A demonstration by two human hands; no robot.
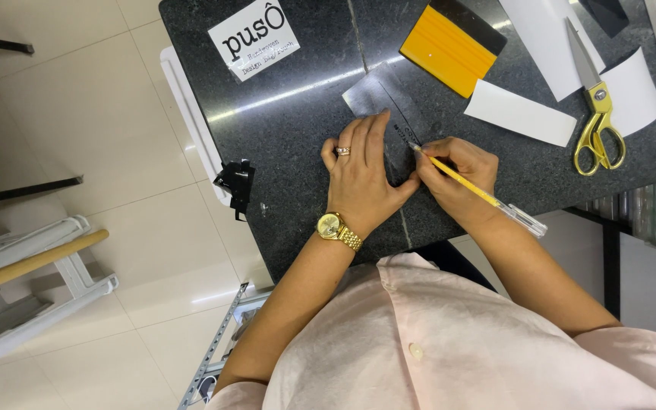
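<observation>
So the left hand is pressed flat, fingers together, on a dark grey sheet lying on the black stone table, pinning it down. The right hand sits just beside it, thumbs nearly touching, fingers closed in a pinch on a yellow pen-like tool with a clear cap end; its tip rests on the sheet just past the left fingertips. There's a short row of tiny marks on the sheet right at the tip, but it's too small to tell whether that's cutting, scoring or writing. My guess is the work is early to midway: only that short stretch looks done and most of the sheet beyond the hands looks untouched. Further out past the right hand there's a yellow squeegee, white strips and yellow-handled scissors, all lying unused. A white printed card sits out beyond the left hand.
</observation>
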